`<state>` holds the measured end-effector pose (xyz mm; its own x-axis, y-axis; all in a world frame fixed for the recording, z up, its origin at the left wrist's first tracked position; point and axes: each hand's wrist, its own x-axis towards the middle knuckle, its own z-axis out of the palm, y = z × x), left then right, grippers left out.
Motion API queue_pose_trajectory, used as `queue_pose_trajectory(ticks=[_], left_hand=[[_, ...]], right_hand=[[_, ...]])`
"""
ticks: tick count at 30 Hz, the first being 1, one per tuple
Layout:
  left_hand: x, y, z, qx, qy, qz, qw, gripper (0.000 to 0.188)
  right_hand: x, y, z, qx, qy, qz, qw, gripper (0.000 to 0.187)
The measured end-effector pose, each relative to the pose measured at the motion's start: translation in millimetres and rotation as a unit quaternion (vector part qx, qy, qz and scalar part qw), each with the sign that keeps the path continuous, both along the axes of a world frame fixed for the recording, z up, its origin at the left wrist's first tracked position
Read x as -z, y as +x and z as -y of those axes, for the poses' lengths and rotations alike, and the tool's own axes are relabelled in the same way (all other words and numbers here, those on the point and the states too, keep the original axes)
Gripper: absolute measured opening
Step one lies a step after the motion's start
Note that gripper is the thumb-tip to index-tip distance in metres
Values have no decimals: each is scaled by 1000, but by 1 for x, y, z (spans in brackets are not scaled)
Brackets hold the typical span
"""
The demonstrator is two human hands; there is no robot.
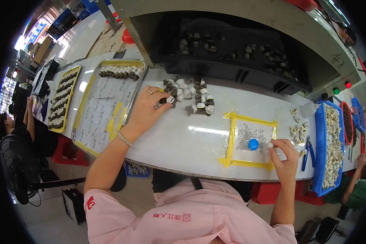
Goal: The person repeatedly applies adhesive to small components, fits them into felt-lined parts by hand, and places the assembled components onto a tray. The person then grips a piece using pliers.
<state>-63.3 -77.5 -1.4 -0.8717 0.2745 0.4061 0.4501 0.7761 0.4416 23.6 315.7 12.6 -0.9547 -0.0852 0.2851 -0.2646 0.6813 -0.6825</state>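
My left hand (145, 110) reaches to the edge of a loose pile of small white-and-dark parts (187, 94). Its thumb and fingers close on one such part (170, 100). Over the right side of a yellow-taped rectangle (232, 142) on the table, my right hand (285, 157) pinches a small white piece (270, 144), partly hidden by the fingers. A blue round cap (253, 144) lies inside the rectangle, beside grey smudges. Left of my left hand, a metal tray (101, 95) lined with paper and yellow tape carries rows of similar parts (120, 72) along its far end.
A black bin (215, 71) with scattered parts fills the machine opening behind. Blue-handled pliers (307, 156) and pale small pieces (299, 132) lie right, beside a filled blue basket (319, 148). Another filled tray (65, 97) stands left. A fan (18, 166) and co-workers flank the table.
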Motion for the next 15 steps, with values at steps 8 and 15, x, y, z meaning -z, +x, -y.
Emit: queue_pose_trajectory(ticks=[8, 15], left_hand=[[-9, 42, -28, -4, 308, 172, 936, 19], [17, 89, -89, 125, 585, 356, 718, 22]], right_hand=[[3, 0, 4, -18, -15, 24, 999, 24], [3, -3, 12, -51, -12, 56, 997, 25]])
